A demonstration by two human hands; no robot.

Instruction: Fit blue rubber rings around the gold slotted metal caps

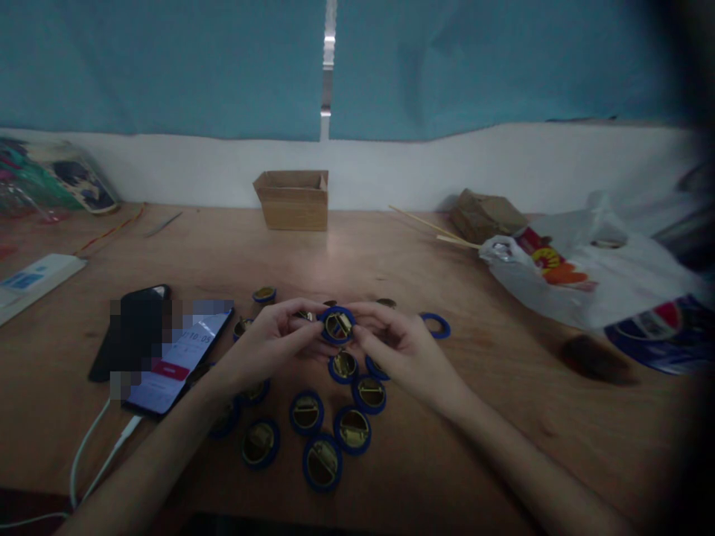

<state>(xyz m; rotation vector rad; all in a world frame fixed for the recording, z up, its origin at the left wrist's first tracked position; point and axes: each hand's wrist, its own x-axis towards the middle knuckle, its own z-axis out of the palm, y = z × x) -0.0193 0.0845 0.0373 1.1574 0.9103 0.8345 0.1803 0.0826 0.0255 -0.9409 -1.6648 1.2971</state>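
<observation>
Between my two hands a round pin badge (337, 325) is held up, its gold back with the pin bar facing me and a blue rim around it. My left hand (282, 331) pinches its left edge. On the opposite edge the thumb and fingers of my right hand (388, 335) are closed. Several more pin badges (322, 461) lie back side up on the table below and around my hands, some partly hidden by my fingers and left forearm. A blue ring (434, 325) lies just right of my right hand.
Left of my hands lie a lit phone (184, 365) with a white cable and a black object (134, 327). A small open cardboard box (293, 201) stands by the wall. At right are a crumpled brown package (485, 216), thin sticks and a white plastic bag (625, 260).
</observation>
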